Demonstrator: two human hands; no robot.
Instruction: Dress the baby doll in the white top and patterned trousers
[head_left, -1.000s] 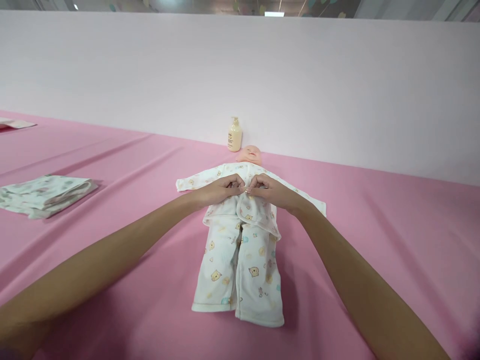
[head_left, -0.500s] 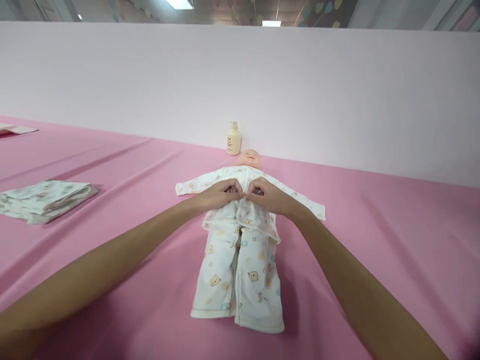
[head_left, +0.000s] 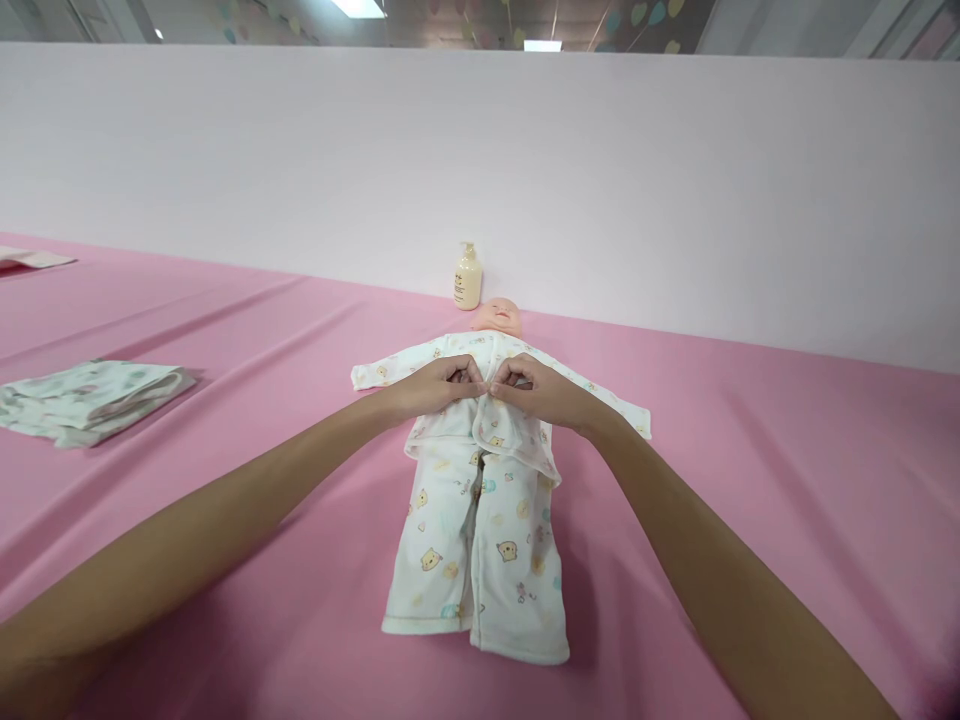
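Note:
A baby doll [head_left: 498, 316] lies on its back, its head toward the wall, dressed in a white printed jacket [head_left: 442, 425] and matching trousers [head_left: 517, 560]. At the jacket's front opening, my left hand [head_left: 448, 384] pinches the fabric edge between thumb and fingers. My right hand [head_left: 536, 390] pinches the same front edge from the other side, its fingertips almost meeting the left ones. Whatever fastener lies between the fingertips is too small to make out. Below the hands the jacket's lower flaps hang slightly apart over the trousers. Both sleeves stretch outward.
A cream pump bottle [head_left: 468, 278] stands behind the doll's head, close to the white wall [head_left: 480, 150]. On the left lies a folded printed cloth [head_left: 94, 400], with a pale pink item [head_left: 34, 259] farther back. Pink cloth [head_left: 750, 480] with shallow creases covers the surface.
Both hands stay at the jacket front, with only slight shifts of the fingers. The doll, clothes and bottle keep their places.

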